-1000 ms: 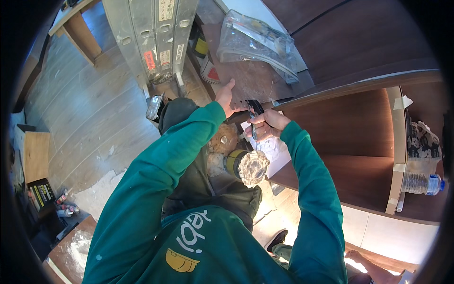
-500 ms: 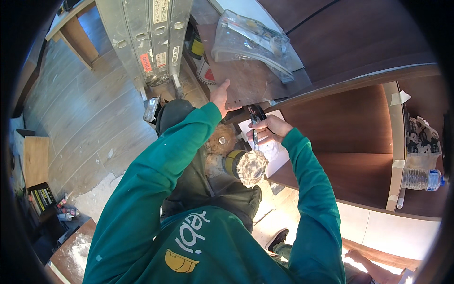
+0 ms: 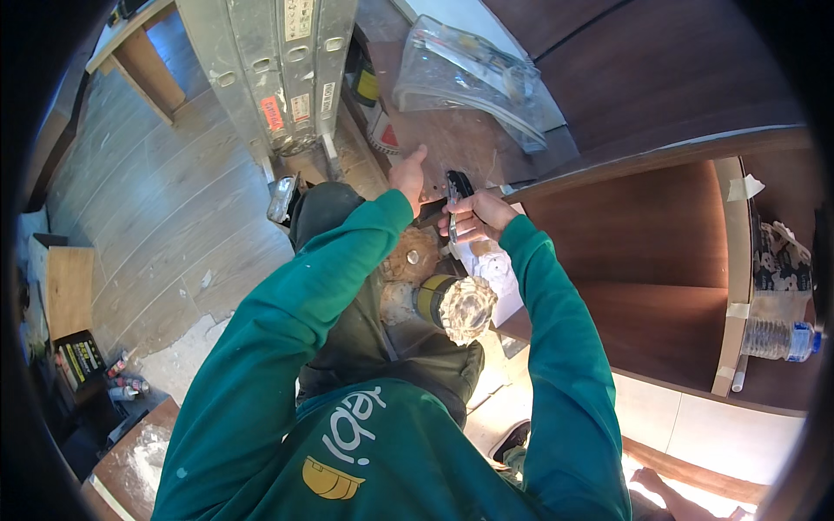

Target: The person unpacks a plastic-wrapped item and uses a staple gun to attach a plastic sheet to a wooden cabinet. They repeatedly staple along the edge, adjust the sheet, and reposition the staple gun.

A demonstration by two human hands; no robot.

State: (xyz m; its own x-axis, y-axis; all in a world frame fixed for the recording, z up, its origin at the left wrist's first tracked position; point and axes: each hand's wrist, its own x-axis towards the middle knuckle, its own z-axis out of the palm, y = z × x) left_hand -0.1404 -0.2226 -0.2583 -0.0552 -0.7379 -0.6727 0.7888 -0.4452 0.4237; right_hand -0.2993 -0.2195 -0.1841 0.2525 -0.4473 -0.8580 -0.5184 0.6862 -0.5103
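Observation:
My left hand (image 3: 407, 181) grips the near left corner of a brown board (image 3: 452, 139), thumb stretched along its top and the other fingers mostly hidden. Beside it, my right hand (image 3: 479, 214) is closed around a slim black and silver hand tool (image 3: 454, 195), whose exact kind I cannot make out. The tool's black end lies against the board's near edge. Just below my hands stands a yellow and black can (image 3: 430, 298) with a crusted, whitish lump (image 3: 467, 310) on it. White crumpled material (image 3: 493, 265) lies under my right hand.
A clear plastic pouch (image 3: 469, 74) rests on the board. To the left leans a metal ladder (image 3: 278, 69). A brown shelf unit (image 3: 643, 226) fills the right, with a plastic bottle (image 3: 777, 339) in it. Another person's hand (image 3: 665, 486) shows at the lower right.
My right hand has shifted up and to the left with the tool, whose black end now reaches over the board's edge. My left hand keeps its place on the board.

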